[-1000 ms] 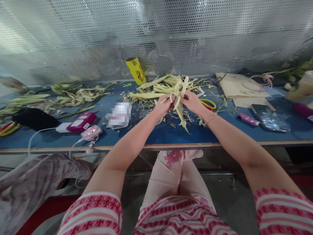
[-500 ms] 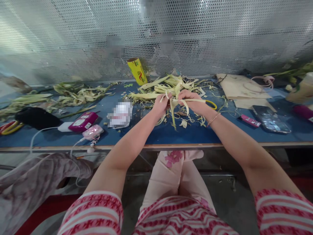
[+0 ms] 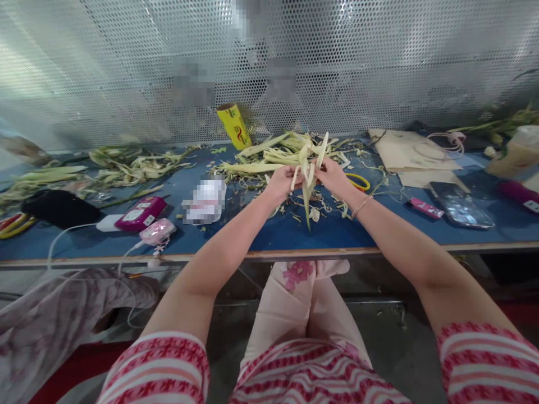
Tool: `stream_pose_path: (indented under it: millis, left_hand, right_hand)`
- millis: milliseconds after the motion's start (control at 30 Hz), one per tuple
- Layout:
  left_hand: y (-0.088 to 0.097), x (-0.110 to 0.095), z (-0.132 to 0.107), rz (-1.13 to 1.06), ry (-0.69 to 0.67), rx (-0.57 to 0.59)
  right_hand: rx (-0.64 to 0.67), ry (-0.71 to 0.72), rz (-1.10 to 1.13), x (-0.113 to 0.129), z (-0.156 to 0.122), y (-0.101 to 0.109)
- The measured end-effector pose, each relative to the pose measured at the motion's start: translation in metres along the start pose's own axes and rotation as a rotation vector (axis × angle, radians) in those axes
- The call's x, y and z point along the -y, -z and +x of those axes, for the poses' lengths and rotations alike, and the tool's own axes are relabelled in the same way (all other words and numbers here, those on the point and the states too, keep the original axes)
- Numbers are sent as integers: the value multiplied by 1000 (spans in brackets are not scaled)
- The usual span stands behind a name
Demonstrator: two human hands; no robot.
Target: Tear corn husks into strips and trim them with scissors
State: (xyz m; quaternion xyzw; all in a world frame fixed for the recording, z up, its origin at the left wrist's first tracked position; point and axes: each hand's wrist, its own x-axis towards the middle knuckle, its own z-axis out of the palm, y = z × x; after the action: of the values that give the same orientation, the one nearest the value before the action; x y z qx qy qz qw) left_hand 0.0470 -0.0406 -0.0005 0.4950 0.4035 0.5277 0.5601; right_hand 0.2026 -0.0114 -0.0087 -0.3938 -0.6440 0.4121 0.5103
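Head view, near to far. Nearest: lap in red-and-white striped cloth, pale pink trousers with a flower print between the two bare forearms. Crumpled cloth (image 3: 63, 314) hangs below the counter (image 3: 269, 233) edge, near left.

Both forearms reach over the blue counter to its middle. Left hand (image 3: 281, 183) and right hand (image 3: 334, 175) meet there, fingers of both closed round a bundle of pale green-yellow leaf strips (image 3: 309, 168). One strip stands up above the hands, others hang down from them toward the counter top. Thin bracelet (image 3: 360, 206) on the right wrist. Small leaf scraps (image 3: 314, 213) lie on the counter just beneath the hands.

Left on the counter: magenta device (image 3: 141, 213), small pink gadget (image 3: 157, 231) with white cable, black object (image 3: 59, 207) farther left. Right: phone (image 3: 458, 205), small pink item (image 3: 424, 207), yellow-handled scissors (image 3: 357, 181) partly behind the right hand.

Farther: heap of husks and leaves (image 3: 273, 154) just beyond the hands, second heap (image 3: 126, 163) far left, brown paper (image 3: 410, 157) far right. Yellow roll (image 3: 234, 126) leans at the perforated metal wall (image 3: 337, 67) at the far edge.
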Motion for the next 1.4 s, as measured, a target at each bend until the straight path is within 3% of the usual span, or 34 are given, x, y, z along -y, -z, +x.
stream_pose_path:
  millis: [233,633,933,1167,1400]
  left_hand:
    - [0,-1,0,-4,13,-59]
    - [-5,2,-5,280,-67,-10]
    - [-6,-2,-7,268,-27,-45]
    - [-9,-4,-10,345,-88,-73]
    - [-9,1,-7,266,-106,-61]
  right_hand:
    - [85,-22,-2,-2,-2,-3]
    - [-35,138,-290,13,-7,2]
    - [39,146,-207,11,-4,4]
    - [40,131,-182,9,-3,4]
    - [80,188,-168,11,-5,0]
